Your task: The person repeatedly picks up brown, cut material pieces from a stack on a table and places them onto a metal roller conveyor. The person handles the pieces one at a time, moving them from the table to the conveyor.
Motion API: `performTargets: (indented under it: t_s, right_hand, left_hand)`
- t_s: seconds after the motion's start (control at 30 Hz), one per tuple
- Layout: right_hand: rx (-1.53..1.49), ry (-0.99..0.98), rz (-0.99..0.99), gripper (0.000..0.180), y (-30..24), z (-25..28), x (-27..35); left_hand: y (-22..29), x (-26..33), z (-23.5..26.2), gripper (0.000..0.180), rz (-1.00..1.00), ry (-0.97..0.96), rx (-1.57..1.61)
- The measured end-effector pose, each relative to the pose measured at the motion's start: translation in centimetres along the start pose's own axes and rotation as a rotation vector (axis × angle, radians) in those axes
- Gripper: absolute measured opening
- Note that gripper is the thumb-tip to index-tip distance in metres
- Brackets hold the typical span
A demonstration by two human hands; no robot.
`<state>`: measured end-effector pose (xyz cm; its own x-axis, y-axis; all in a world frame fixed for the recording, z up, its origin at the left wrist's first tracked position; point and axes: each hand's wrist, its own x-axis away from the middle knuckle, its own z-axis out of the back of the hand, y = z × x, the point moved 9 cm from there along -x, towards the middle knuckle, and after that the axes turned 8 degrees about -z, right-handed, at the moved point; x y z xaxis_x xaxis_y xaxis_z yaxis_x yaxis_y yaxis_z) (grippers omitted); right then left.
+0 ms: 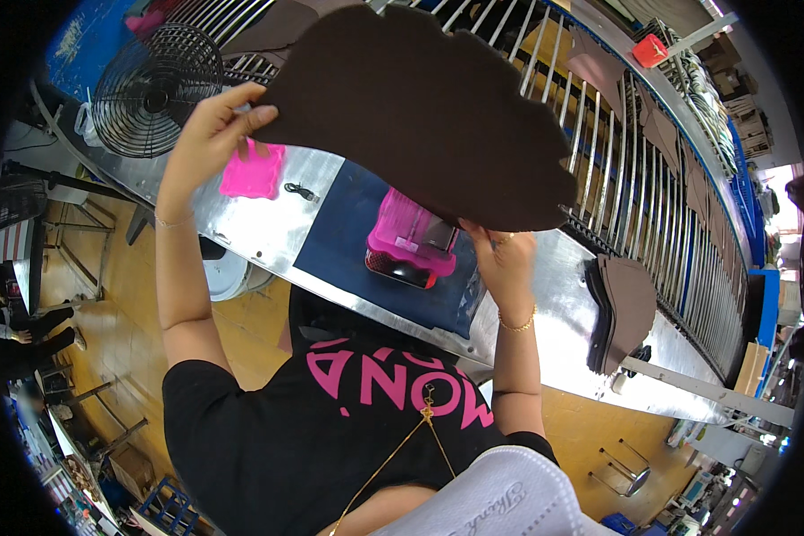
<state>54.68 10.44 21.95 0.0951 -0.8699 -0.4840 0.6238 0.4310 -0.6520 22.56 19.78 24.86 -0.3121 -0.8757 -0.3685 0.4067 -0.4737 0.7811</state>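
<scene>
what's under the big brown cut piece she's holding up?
Under the brown piece: a pink container on the blue mat and conveyor rods. The container's far end and the bench behind are covered.

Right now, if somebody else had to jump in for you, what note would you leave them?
Left hand: grip shut on the upper left edge of the big dark brown cut piece.
Right hand: grip on the same piece's lower right edge, so the piece is lifted flat above the metal workbench.
Below it: a pink box on the blue mat, and a flat pink thing near the left hand.
Done: a stack of brown pieces lies on the bench to the right.
Left: the held piece is not yet set down.
</scene>
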Motion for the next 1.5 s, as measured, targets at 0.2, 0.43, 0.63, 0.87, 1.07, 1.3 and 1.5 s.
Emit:
performTargets:
  t_s: [0.2,0.43,0.63,0.87,1.07,1.3,1.5]
  right_hand:
    - [0.105,-0.031,-0.144,0.012,4.6,3.5,5.0]
    - [0.077,0.11,-0.449,0.013,9.1,9.0,12.4]
    - [-0.213,0.434,-0.595,0.02,10.9,18.1,17.8]
    - [-0.23,0.693,-0.634,0.027,12.9,23.0,12.2]
    - [-0.319,0.575,-0.712,0.039,25.6,18.1,4.5]
    - [-0.127,0.308,-0.834,0.036,39.9,11.5,-0.8]
    - [0.452,0.503,-0.943,0.045,33.5,15.4,0.4]
  left_hand:
    - [0.9,-0.1,-8.7,0.008,0.169,-0.334,0.03]
    - [7.0,-2.1,-16.6,0.01,-0.475,-0.442,-0.154]
    - [10.2,-2.3,-22.5,0.013,-0.587,-0.617,-0.13]
    - [11.7,-4.8,-20.4,0.029,-0.556,-0.221,-0.066]
    - [7.6,-4.7,-13.4,0.025,-0.259,-0.055,-0.027]
    - [3.2,-2.4,-9.8,0.027,-0.032,0.057,0.031]
    - [1.6,-1.4,-9.5,0.034,0.035,0.099,0.051]
